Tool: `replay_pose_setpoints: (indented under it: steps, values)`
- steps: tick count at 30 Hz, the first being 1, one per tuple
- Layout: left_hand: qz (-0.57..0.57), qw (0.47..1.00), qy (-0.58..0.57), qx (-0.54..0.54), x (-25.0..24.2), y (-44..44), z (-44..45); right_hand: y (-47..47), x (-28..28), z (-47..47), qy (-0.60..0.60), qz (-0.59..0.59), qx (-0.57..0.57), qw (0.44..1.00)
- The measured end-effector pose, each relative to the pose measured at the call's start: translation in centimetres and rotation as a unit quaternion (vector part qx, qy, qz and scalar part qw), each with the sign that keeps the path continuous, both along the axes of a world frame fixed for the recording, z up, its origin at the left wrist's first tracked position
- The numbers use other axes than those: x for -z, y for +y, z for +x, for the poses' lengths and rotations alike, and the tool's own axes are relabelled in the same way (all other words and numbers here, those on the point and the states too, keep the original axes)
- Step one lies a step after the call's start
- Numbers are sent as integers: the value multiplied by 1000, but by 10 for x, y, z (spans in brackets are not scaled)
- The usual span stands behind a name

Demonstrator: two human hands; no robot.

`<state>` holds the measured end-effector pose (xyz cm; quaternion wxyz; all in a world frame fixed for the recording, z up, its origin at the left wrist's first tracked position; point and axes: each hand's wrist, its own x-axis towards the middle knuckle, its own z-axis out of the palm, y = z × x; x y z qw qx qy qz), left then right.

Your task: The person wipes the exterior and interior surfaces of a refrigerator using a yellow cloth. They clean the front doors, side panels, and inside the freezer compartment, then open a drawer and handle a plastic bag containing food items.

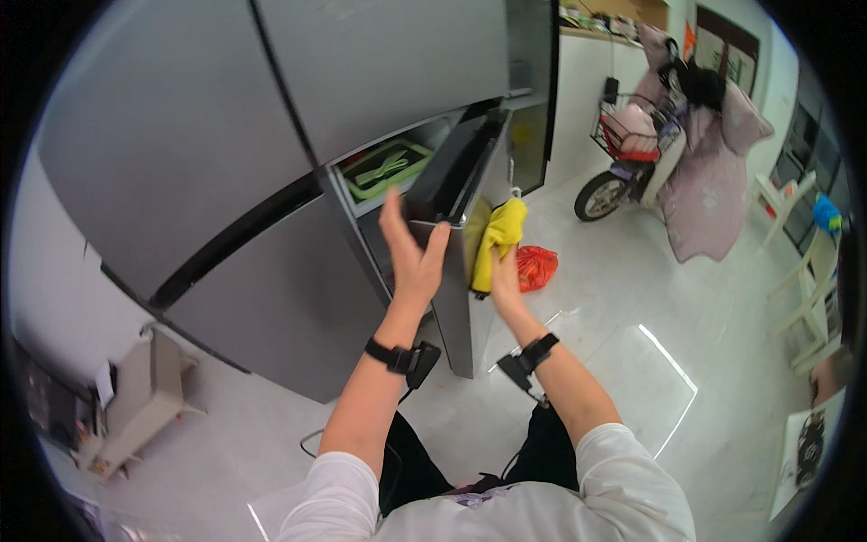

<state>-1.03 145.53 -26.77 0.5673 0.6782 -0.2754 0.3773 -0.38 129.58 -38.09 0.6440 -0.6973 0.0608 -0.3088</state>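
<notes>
A grey refrigerator's lower right door (462, 318) stands ajar in front of me. My left hand (413, 261) is at this door's near top corner, its thumb by the edge and its blurred fingers spread toward the inner side. I cannot tell how firmly it touches. In my right hand (504, 274) is a bunched yellow cloth (502, 227), held against or very near the door's outer face. Behind the door, a green-rimmed tray (406, 177) with a light green utensil (387, 169) shows inside the compartment.
A red plastic bag (537, 267) lies on the glossy tiled floor beyond my right hand. An electric scooter (620, 179) with a pink quilted cover (708, 190) stands at upper right. White plastic chairs (809, 298) line the right side; a beige low cabinet (145, 400) stands left.
</notes>
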Motion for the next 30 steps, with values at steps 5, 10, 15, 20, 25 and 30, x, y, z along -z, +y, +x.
replay_pose_setpoints:
  steps: [5,10,15,20,25,30]
  values:
    - [50,987,145,42,39,17,-12,54,-19,-45,-128,-83,-68,986]
    - [-10,993,120,14,57,15,9,40,-35,25,-240,-138,3,961]
    - [-27,994,103,-33,64,14,18,-14,4,128,-79,-16,71,994]
    - [-41,993,91,-65,70,2,13,-17,41,122,-25,85,89,992]
    - [-35,994,65,-77,72,-5,9,46,9,31,-96,7,34,995]
    - [-40,994,60,-83,71,-10,6,16,-47,50,-246,-120,45,961]
